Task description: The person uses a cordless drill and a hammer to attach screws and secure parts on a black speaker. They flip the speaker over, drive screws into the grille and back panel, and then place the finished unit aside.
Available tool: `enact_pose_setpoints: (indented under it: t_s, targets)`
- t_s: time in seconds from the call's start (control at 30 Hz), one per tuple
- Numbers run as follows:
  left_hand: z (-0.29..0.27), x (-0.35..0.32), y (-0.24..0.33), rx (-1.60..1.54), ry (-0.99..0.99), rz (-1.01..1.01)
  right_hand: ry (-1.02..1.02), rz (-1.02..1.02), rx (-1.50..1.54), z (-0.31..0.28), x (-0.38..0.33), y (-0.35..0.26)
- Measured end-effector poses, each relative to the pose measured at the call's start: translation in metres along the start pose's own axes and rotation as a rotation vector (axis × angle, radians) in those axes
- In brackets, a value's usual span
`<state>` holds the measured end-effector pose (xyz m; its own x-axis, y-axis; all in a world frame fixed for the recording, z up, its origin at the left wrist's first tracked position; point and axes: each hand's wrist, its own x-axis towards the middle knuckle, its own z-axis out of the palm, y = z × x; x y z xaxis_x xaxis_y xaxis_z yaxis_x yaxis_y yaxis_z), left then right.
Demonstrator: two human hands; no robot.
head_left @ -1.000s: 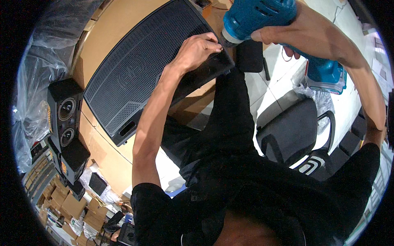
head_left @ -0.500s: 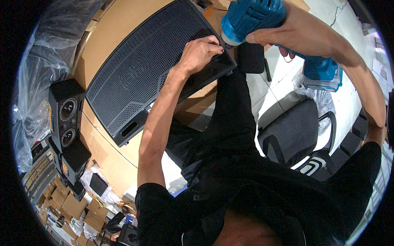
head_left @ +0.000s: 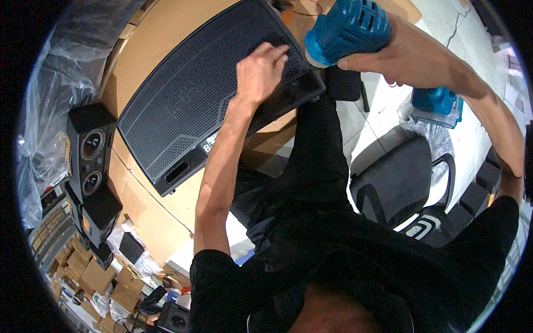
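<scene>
Fastening step at speaker grille (head_left: 205,100) corner. Left hand (head_left: 258,72) flat, unclenched on mesh, steadying. Right hand (head_left: 388,53) gripping blue power screwdriver (head_left: 347,28). Next likely needs bit aligned to screw; tip hidden.

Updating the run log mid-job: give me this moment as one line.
left hand: flat on black speaker grille | right hand: grips blue power drill, nose at grille's corner | speaker lies on cardboard-covered bench

Left of the speaker cabinet (head_left: 216,94) I see clear plastic wrapping (head_left: 50,94); below it, stacked brown cardboard boxes (head_left: 78,277). A white label (head_left: 210,145) sits on its front edge.
</scene>
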<state>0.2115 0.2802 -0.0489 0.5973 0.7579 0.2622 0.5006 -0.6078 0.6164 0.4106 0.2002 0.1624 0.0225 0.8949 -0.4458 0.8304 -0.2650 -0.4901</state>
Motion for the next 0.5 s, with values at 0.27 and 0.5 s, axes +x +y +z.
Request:
enact_pose_setpoints:
  t_s: [0.27,0.5]
  targets:
    - [-0.003,0.024,-0.049,0.43,0.301,-0.049,-0.109,0.025,-0.048,-0.002,0.007,0.003]
    - [-0.001,0.025,-0.052,0.552,0.25,-0.125,-0.084,-0.132,0.046,0.0,0.002,-0.016]
